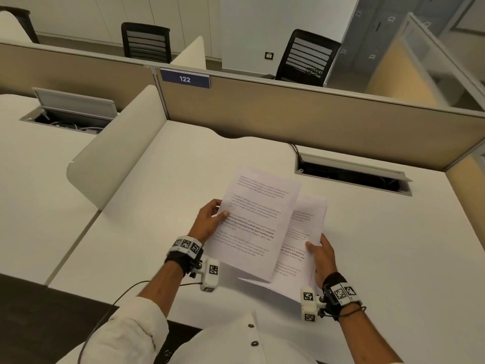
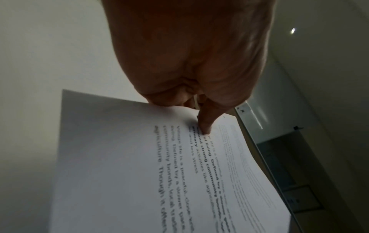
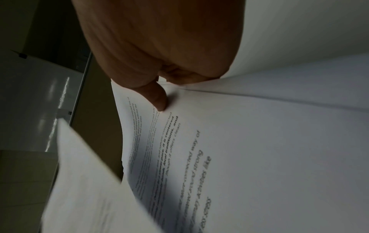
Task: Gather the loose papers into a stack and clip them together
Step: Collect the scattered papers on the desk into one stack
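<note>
**Two hands hold printed sheets above a white desk**

At far left, on the neighbouring desk, an open cable tray [image 1: 70, 119] sits with its lid propped up; grey cables lie inside it. A rounded white divider [image 1: 115, 151] stands between that desk and the white desk [image 1: 168, 195] in front of the person.

The left hand [image 1: 210, 219] pinches the left edge of the upper sheet [image 1: 257, 219], thumb on the printed face and fingers behind it; the left wrist view shows the thumb [image 2: 205, 124] pressing just beside the text. This sheet is lifted off the desk and partly overlaps the lower sheets [image 1: 301, 245] to its right.

The right hand [image 1: 322, 256] grips the right edge of those lower sheets, thumb on top; the right wrist view shows more than one sheet here, edges fanned apart rather than squared.

Further right, a second cable tray [image 1: 351, 177] is recessed in the desk, with dark cables inside and one cable running out of its left end. A beige partition [image 1: 288, 111] bearing a "122" label [image 1: 185, 79] runs behind.
</note>
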